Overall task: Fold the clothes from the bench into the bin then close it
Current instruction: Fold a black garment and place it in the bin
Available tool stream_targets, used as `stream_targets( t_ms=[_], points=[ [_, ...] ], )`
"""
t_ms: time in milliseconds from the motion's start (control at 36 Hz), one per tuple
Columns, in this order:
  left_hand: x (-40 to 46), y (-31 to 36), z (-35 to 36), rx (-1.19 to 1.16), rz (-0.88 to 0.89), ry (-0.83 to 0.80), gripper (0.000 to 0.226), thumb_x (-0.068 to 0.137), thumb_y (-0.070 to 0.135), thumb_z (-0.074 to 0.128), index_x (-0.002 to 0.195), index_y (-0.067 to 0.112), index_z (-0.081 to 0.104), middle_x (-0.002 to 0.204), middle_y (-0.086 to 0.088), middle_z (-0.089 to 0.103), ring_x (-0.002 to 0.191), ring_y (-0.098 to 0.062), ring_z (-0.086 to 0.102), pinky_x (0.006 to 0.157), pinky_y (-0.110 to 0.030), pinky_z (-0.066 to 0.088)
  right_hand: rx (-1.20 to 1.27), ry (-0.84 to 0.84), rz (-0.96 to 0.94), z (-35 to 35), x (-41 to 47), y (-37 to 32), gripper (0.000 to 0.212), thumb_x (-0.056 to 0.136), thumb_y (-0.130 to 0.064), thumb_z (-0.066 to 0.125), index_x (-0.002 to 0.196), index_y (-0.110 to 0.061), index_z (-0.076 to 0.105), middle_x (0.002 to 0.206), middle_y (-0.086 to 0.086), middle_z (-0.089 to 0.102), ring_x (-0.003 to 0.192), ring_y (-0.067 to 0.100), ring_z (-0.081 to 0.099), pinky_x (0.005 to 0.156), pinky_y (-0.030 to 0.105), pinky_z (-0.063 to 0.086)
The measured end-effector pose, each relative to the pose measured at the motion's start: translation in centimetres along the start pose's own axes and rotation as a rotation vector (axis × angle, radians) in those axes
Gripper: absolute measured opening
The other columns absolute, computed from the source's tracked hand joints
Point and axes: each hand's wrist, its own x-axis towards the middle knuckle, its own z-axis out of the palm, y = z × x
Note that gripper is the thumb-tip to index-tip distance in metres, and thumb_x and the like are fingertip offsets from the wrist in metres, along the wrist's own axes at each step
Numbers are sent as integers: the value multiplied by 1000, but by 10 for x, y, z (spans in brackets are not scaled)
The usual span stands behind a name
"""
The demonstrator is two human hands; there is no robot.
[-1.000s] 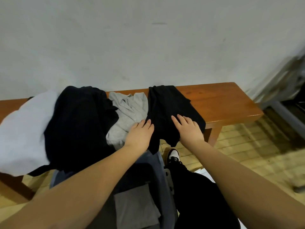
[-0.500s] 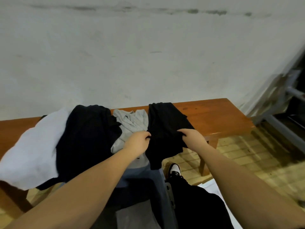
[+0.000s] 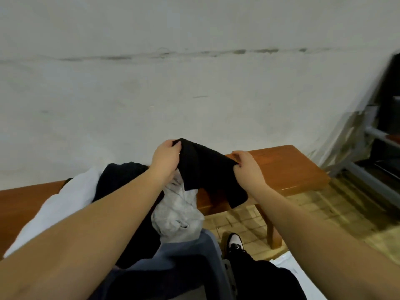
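Your left hand (image 3: pixel 165 154) and right hand (image 3: pixel 245 164) each pinch the black garment (image 3: pixel 203 169), lifted above the surface (image 3: pixel 281 167). Its loose end may slip down beside the bin (image 3: pixel 207 252) if your grip is uneven.

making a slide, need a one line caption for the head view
Both hands, left hand and right hand, lift a black garment above the wooden bench.

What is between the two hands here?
In the head view, the black garment spans the gap: the left hand grips its higher end, the right hand its lower end, and the rest hangs over the bench edge.
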Motion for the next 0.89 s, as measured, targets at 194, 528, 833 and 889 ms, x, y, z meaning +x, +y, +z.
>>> stream_targets(
  t_ms=[194,528,833,889],
  points=[
    [-24,51,-12,-207,-28,50,13,97,20,54,92,16,65,100,-13,69,92,-29,68,75,-41,59,230,-85,-260,10,-44,-96,36,88,-48,66,115,-31,50,107,-17,53,96,0,56,79,20,49],
    [-86,118,-72,-333,60,-88,14,99,12,54,108,5,62,100,-12,70,85,-24,71,75,-29,59,94,-81,-356,-6,-76,-182,70,77,-51,72,136,-27,42,123,-14,46,104,5,54,87,31,50],
    [-127,164,-138,189,371,70,19,102,24,47,103,15,64,99,-4,66,81,-17,64,75,-31,55,85,-112,-351,-71,-88,-245,17,92,-15,44,85,-14,60,66,4,57,54,22,52,46,26,38],
    [-134,169,-151,355,456,128,24,103,30,42,103,17,61,93,1,63,78,-14,57,64,-28,44,181,-117,-336,-86,-85,-256,21,93,-16,45,95,-18,65,74,4,63,59,22,56,47,28,43]
  ],
)
